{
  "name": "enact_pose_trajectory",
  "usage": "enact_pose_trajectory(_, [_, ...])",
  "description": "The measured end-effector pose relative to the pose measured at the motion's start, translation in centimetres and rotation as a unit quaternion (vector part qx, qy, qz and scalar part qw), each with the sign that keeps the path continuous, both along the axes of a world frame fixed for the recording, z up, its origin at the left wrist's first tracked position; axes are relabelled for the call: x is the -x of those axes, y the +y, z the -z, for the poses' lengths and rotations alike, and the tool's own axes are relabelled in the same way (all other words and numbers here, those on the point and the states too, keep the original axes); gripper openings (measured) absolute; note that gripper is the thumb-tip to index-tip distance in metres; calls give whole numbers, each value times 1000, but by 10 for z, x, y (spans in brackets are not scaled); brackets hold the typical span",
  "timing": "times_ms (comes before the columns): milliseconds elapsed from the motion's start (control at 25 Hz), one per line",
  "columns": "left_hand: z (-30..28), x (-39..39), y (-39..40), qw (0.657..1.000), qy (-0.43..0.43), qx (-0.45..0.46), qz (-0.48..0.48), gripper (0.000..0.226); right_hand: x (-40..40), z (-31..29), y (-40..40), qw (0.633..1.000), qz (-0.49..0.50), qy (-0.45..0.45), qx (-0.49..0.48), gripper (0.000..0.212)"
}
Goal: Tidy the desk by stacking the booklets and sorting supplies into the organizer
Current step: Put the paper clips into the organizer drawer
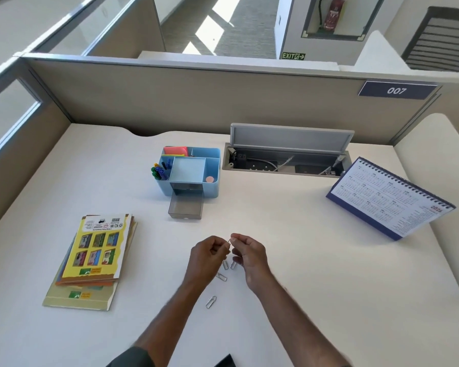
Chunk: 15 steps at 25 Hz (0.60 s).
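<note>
My left hand (208, 251) and my right hand (249, 256) meet above the middle of the desk, both pinching one small metal paper clip (230, 241) between the fingertips. Several loose paper clips lie on the desk below them, one (221, 276) near my left wrist and another (211, 302) closer to me. A blue organizer (212, 181) stands farther back with pens, sticky notes and a pink eraser in its compartments. Its grey drawer (186, 206) is pulled out. A stack of booklets (96, 254) with a yellow cover on top lies at the left.
A desk calendar (390, 198) stands at the right. Behind the organizer, an open cable hatch (286, 160) is set into the desk. Beige partition walls close the desk at the back and left. A dark object (225, 362) shows at the near edge.
</note>
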<state>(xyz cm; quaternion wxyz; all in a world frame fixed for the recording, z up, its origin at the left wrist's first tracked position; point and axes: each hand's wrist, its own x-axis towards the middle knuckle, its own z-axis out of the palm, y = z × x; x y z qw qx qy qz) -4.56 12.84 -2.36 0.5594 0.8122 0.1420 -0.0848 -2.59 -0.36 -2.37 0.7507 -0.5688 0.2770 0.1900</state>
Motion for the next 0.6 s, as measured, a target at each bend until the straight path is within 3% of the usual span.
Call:
enact_pose_trajectory(120, [-2, -8, 15, 1000, 12, -8, -23, 11, 1, 1, 6, 999, -22, -30, 37, 16])
enact_pose_trajectory(200, [-5, -21, 32, 997, 8, -52, -59, 13, 7, 11, 4, 982, -68, -78, 158, 20])
enact_pose_trajectory(280, [-9, -42, 51, 990, 2, -115, -79, 13, 16, 25, -4, 926, -147, -144, 316, 22])
enact_pose_trajectory(360, [-10, -66, 69, 979, 5, -181, -90, 16, 26, 41, -11, 845, -240, -216, 427, 28])
enact_pose_trajectory(520, [-2, -114, 93, 960, 65, -261, -77, 23, 32, 52, -16, 695, -354, -293, 552, 34])
enact_pose_trajectory(600, [3, -131, 99, 952, 107, -280, -66, 20, 30, 54, -16, 662, -371, -314, 571, 36])
